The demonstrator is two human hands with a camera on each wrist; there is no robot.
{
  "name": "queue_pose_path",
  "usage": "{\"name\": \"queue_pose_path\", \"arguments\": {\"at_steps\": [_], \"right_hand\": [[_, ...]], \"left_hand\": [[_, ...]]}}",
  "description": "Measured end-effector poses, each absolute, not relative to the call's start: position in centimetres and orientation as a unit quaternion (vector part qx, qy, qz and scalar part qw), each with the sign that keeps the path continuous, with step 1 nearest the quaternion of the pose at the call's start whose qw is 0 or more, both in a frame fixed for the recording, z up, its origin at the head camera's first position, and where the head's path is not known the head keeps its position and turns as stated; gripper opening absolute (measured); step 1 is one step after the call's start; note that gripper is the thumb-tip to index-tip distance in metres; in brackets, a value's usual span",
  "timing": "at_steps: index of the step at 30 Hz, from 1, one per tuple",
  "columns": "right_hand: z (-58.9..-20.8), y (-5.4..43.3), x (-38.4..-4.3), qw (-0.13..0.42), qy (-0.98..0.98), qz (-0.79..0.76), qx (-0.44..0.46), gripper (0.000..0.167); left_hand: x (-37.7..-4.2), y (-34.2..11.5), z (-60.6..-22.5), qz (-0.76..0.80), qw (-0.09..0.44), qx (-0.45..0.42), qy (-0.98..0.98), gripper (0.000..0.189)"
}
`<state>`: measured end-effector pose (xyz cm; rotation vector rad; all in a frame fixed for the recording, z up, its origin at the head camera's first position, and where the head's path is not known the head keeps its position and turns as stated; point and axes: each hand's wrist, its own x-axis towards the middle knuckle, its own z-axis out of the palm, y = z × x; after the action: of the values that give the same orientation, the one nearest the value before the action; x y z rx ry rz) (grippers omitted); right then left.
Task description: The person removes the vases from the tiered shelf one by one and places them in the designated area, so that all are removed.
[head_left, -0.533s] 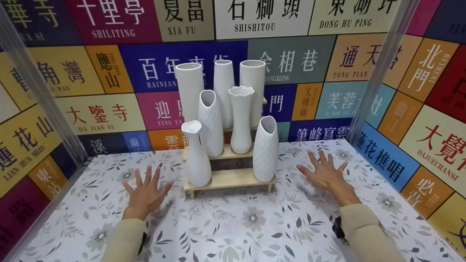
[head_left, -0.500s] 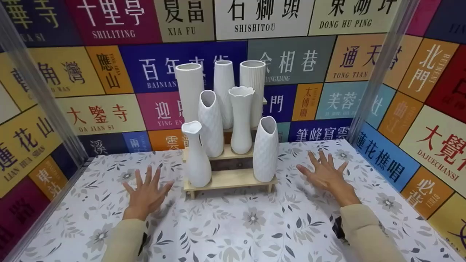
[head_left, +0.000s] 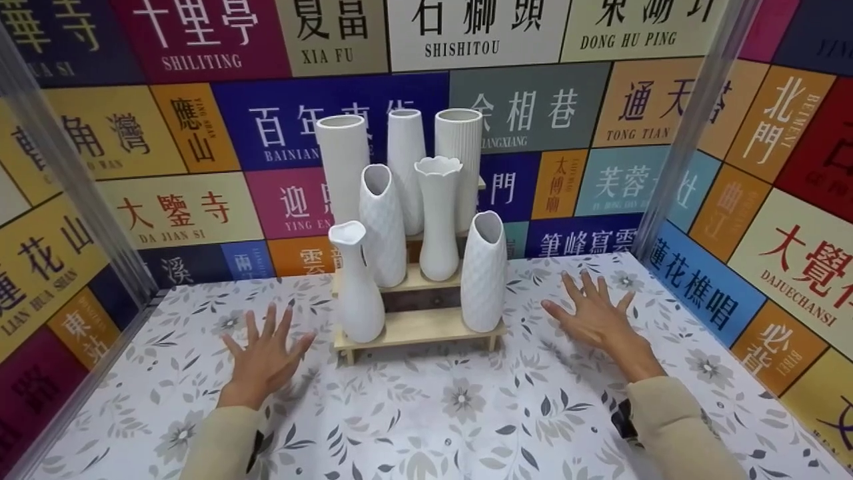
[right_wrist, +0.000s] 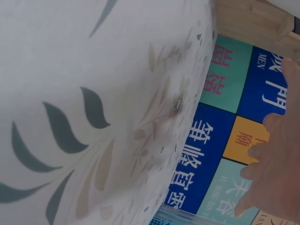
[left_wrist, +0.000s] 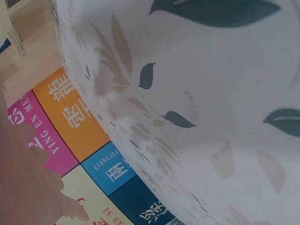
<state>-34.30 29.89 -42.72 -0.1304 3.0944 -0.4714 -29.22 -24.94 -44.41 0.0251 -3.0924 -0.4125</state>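
My left hand [head_left: 262,363] is spread, palm down, over the patterned cloth left of a stepped wooden stand [head_left: 421,328]. My right hand [head_left: 595,319] is spread the same way to the stand's right. Neither holds anything. White vases fill the stand. On the bottom step are a slim-necked vase [head_left: 360,293] at left, nearest my left hand, and a slant-mouthed textured vase [head_left: 484,280] at right. The middle step bears another slant-mouthed vase [head_left: 384,233] and a scallop-rimmed vase [head_left: 440,220]. Behind them rise a plain cylinder vase [head_left: 343,167], a tapered vase [head_left: 406,167] and a ribbed vase [head_left: 469,153].
Floral cloth [head_left: 426,413] covers the table. A wall of coloured name panels [head_left: 533,110] stands close behind it and along both sides. Clear upright posts [head_left: 690,133] mark the back corners. In the left wrist view, part of the wooden stand [left_wrist: 28,61] shows at upper left.
The head view has shifted very slightly. Both hands keep their spread pose, and the vases and stand stay in place.
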Motion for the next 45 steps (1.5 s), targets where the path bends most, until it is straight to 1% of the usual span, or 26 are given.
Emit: {"name": "queue_pose_path", "arguments": {"at_steps": [7,14,19,26,30,35,37,39,42,45], "right_hand": [[-41.6,29.2,-33.7,-0.014,0.982,-0.179,-0.061,0.094],[-40.3,27.4,-33.0,-0.046,0.965,-0.241,-0.089,0.089],[-39.9,26.3,-32.6,-0.061,0.944,-0.307,-0.109,0.081],[-39.5,24.5,-32.9,-0.052,0.905,-0.406,-0.113,0.074],[-39.3,23.2,-33.2,-0.062,0.876,-0.466,-0.111,0.071],[-39.6,21.9,-33.6,-0.107,0.803,-0.577,-0.110,0.066],[-39.7,21.6,-33.8,-0.121,0.776,-0.609,-0.113,0.064],[-39.9,21.2,-34.0,-0.121,0.757,-0.631,-0.116,0.063],[-40.1,20.7,-34.2,-0.108,0.736,-0.657,-0.122,0.062],[-40.4,20.3,-34.2,-0.094,0.722,-0.673,-0.128,0.061]], "left_hand": [[-29.0,-24.1,-43.5,-0.162,0.013,0.003,-0.987,0.088],[-28.6,-22.8,-42.3,-0.266,-0.007,0.010,-0.964,0.083],[-28.3,-22.1,-41.7,-0.357,0.011,-0.001,-0.934,0.076],[-28.3,-21.9,-41.7,-0.512,0.034,-0.012,-0.858,0.069],[-28.4,-22.1,-42.3,-0.635,0.015,0.003,-0.772,0.068],[-28.5,-21.9,-44.4,-0.780,-0.028,0.007,-0.625,0.069],[-28.7,-21.8,-45.2,-0.804,-0.038,0.015,-0.593,0.067],[-28.9,-21.6,-46.0,-0.813,-0.042,0.035,-0.579,0.064],[-29.3,-21.0,-46.9,-0.810,-0.044,0.088,-0.578,0.060],[-29.4,-20.3,-47.5,-0.807,-0.044,0.130,-0.574,0.062]]}}
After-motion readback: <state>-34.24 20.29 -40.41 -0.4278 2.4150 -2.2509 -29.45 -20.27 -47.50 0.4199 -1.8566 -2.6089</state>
